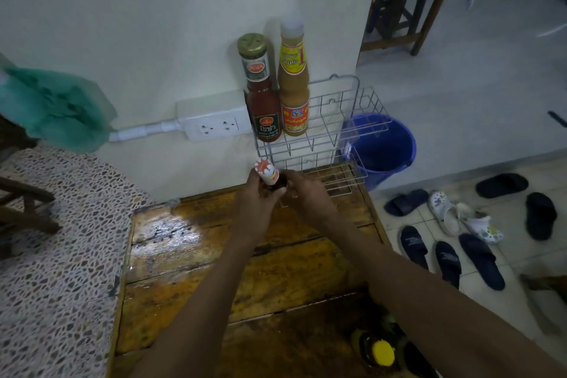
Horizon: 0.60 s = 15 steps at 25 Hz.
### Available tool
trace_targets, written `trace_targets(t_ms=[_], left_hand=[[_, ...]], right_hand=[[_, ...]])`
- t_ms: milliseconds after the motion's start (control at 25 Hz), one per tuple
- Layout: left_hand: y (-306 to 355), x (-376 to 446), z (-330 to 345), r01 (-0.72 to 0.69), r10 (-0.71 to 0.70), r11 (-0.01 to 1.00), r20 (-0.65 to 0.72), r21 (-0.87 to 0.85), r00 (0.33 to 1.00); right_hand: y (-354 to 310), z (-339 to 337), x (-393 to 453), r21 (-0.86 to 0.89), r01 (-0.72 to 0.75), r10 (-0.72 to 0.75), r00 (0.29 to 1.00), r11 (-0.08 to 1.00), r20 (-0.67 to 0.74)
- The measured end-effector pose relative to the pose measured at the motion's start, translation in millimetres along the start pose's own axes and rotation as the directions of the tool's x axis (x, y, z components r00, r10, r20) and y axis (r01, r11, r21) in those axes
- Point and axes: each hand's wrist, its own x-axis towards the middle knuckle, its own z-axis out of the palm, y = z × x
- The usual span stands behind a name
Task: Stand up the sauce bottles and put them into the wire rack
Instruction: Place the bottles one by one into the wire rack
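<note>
Item: my left hand (256, 193), forearm reaching forward and slightly rightward over the wooden table (190, 239); fingers curled around the small bottle (268, 173), thumb side toward the cap; grip closed on the bottle's body.
Item: my right hand (302, 190), forearm crossing in from the lower right; fingers bent and pressed against the same small bottle from the right, fingertips meeting those of the left hand; I cannot tell how much of the load it carries.
Item: small bottle, white-and-orange patterned cap, dark contents below the neck; held roughly upright, tilted a little to the left, just in front of the wire rack's lower tier.
Item: wire rack (337, 120), white, against the wall at the table's far right corner; upper tier holds two bottles side by side at its left end, both upright: red sauce bottle (264, 101) with gold lid; tan sauce bottle (293, 92) with pale cap, to its right.
Item: yellow-capped bottle (380, 350), near the table's near edge; its pose unclear.
</note>
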Motion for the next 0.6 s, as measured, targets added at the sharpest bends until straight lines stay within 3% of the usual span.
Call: trace_targets(t_ms=[200, 360, 600], left_hand=[[-6.3, 20.5, 4.7, -0.054, 0.054, 0.999, -0.120, 0.005, 0.991], [-11.3, 36.3, 4.4, -0.076, 0.080, 0.997, -0.157, 0.028, 0.984], [-16.6, 81.5, 6.4, -0.063, 0.071, 0.990, -0.063, 0.122, 0.995]], right_hand=[[21.0, 14.1, 24.8, -0.045, -0.011, 0.009, 0.998, 0.999, -0.056], [36.0, 23.6, 44.5, -0.046, -0.108, 0.112, 0.990, 0.993, 0.090], [55.1, 24.3, 74.6, 0.002, -0.211, 0.203, 0.945, 0.978, 0.256]])
